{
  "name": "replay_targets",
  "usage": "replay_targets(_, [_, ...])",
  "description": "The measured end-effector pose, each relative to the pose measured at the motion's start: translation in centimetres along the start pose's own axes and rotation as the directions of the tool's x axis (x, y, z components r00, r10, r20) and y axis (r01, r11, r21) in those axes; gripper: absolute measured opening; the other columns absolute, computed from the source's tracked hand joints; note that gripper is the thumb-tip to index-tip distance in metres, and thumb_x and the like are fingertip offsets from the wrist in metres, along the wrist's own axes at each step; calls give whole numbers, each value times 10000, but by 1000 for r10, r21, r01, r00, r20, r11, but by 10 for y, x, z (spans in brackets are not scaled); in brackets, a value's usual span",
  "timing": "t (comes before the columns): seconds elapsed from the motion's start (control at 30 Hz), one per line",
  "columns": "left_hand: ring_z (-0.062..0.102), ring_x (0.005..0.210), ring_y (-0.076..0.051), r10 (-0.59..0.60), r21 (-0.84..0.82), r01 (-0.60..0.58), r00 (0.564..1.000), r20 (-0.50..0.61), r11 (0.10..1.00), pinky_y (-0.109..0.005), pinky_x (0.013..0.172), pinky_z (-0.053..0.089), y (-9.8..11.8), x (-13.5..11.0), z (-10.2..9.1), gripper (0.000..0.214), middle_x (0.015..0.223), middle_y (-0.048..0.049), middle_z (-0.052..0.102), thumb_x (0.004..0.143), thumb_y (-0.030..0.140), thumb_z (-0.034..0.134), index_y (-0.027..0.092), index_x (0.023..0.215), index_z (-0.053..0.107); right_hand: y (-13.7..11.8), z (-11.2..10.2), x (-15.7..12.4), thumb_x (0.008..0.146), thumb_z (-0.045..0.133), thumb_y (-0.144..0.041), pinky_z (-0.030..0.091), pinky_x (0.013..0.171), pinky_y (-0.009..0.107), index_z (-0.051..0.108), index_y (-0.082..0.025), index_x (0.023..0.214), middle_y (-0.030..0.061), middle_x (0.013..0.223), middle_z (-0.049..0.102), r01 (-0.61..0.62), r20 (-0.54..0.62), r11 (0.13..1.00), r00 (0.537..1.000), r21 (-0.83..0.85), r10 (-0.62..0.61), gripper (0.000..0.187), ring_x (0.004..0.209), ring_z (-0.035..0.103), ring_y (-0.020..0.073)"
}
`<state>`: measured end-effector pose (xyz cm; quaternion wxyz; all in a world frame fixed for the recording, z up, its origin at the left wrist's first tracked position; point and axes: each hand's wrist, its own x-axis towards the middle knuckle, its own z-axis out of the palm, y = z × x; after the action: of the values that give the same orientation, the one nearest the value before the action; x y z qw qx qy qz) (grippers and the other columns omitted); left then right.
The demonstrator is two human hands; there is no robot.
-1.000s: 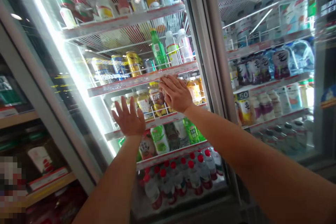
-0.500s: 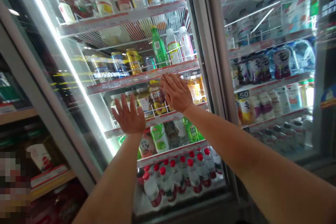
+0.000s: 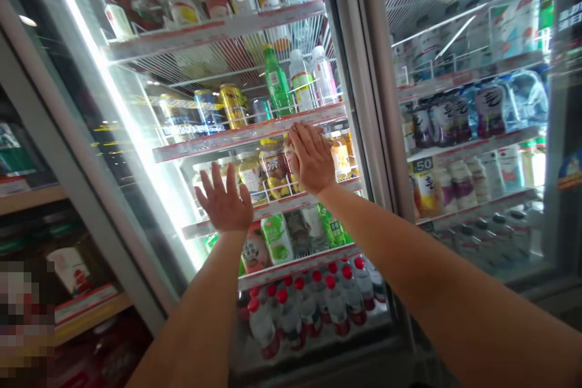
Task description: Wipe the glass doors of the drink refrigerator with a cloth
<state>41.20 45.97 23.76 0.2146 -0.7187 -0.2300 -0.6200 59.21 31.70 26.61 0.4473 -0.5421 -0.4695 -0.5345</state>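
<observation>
My left hand [image 3: 226,200] is raised with its fingers spread, in front of jars and bottles on the third shelf of a drinks cooler. My right hand [image 3: 313,157] is stretched flat, fingers lying side by side, and covers part of a tea bottle [image 3: 273,171]. Neither hand holds anything. Reflections suggest a glass door in front of the shelves; I cannot tell whether the palms touch it. Above my right hand stand a green bottle [image 3: 277,86] and a white bottle with a pink label [image 3: 324,76]. A gold can [image 3: 233,106] is further left.
Red-capped bottles [image 3: 336,309] fill the cooler floor, beneath green cartons [image 3: 276,237]. A metal door frame [image 3: 364,73] separates this cooler from another on the right, with purple-labelled bottles [image 3: 491,110]. Wooden shelving [image 3: 91,318] with packaged goods stands at left.
My right hand has shifted slightly to the right, uncovering more of the tea bottles. My left hand stays nearly in place, and the view has moved a little.
</observation>
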Motion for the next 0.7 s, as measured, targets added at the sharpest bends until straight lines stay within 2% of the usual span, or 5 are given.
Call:
replay_targets(0.1, [108,1582,-301,-1,-11,1,1000,-9,1000,-572,1281,79,1,0,-1,594,1678,-108,258,1002,376,409,193,1567,399,2,1,-2,988,446,-236,204,1278,525,431,-190,1538,70,1620,423,288,160,957,943,46,-292,552,1554,257,271])
replay_targets(0.23, [125,1579,-308,-8,-19,8,1000,-18,1000,-582,1277,90,1,0,-1,588,1672,-116,271,1003,377,406,187,1560,413,6,2,-7,969,513,-267,204,1283,503,446,-222,1523,34,1609,446,618,334,763,689,192,-643,561,1537,304,236])
replay_targets(0.43, [114,1583,-300,-11,-19,11,1000,-13,1000,-572,1282,73,0,-1,0,589,1678,-93,260,1002,368,423,213,1569,398,-2,6,-10,979,437,-189,198,1282,517,428,-187,1544,72,1610,439,208,75,976,974,59,-212,565,1541,294,257])
replay_targets(0.6, [121,1579,-314,-7,-10,7,1000,-9,1000,-572,1274,89,2,-1,-1,585,1672,-115,273,1004,361,420,187,1562,410,-3,10,-13,973,448,-198,167,1273,582,409,-177,1560,93,1628,405,155,53,986,986,66,-158,589,1554,251,312])
replay_targets(0.7, [103,1584,-296,-31,-29,31,1000,5,999,-568,1275,71,2,0,-1,585,1679,-106,257,999,374,411,203,1559,416,1,7,-17,938,535,-229,224,1273,516,476,-200,1516,43,1611,441,620,261,759,713,198,-651,582,1525,330,279])
